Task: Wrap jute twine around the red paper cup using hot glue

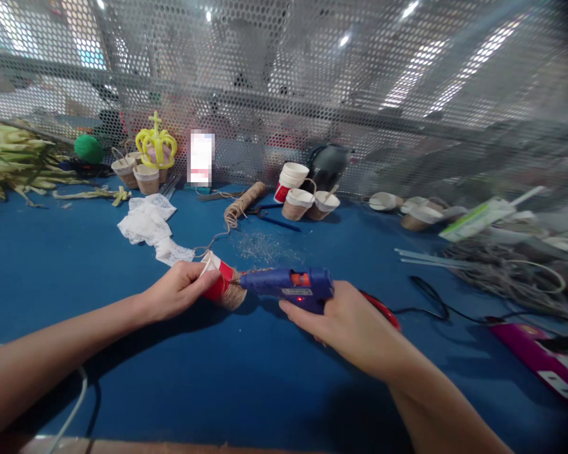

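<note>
My left hand (182,287) is closed around the rim end of a red and white paper cup (216,285), tilted on its side. Twine (235,295) wraps the cup's base end and trails back to a twine roll (246,200). In my right hand (348,321) is a blue hot glue gun (284,285) with a small red light lit. Its nozzle points left and meets the cup's side near the edge of the wrapped twine; whether glue is coming out I cannot tell.
Twine-wrapped cups (297,203) stand at the back beside a white cloth (149,221), a phone (201,157) and a yellow crown (156,146). Blue-handled pliers (279,221) lie behind the glue gun. Glue sticks (430,260), a black cable (428,296) and a purple power strip (532,353) occupy the right side.
</note>
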Demonstrator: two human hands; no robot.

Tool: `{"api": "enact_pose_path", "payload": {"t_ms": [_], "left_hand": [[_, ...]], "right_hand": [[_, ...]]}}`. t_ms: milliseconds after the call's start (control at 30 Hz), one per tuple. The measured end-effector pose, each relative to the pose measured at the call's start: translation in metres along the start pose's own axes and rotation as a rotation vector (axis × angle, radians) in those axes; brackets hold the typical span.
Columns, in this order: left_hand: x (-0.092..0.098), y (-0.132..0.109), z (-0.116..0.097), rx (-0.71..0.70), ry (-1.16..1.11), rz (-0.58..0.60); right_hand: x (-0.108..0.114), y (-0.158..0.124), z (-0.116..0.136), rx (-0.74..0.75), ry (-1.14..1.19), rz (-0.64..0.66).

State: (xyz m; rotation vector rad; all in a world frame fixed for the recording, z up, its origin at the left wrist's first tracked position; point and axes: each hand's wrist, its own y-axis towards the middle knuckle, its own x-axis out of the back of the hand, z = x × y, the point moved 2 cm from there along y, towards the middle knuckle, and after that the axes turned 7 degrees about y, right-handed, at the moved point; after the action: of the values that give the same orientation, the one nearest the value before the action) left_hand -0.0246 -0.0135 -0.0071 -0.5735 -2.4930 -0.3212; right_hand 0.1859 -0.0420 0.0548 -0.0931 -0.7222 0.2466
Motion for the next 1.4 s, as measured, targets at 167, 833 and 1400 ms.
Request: {"api": "enact_pose_path", "payload": {"t_ms": [167,833,1400], "left_hand": [[0.001,0.000,-0.001,0.018,-0.005,-0.005],[0.000,-0.001,-0.001,-0.021,0.041,-0.016],[0.001,-0.001,-0.005,-0.073,0.035,0.005]], "right_hand": [[-0.002,-0.002,0.004,-0.020,-0.005,0.016],[0.002,0.009,0.000,-0.012,-0.039,-0.031],[-0.002,0.016,0.003,-0.052,0.022,-0.025]]}}
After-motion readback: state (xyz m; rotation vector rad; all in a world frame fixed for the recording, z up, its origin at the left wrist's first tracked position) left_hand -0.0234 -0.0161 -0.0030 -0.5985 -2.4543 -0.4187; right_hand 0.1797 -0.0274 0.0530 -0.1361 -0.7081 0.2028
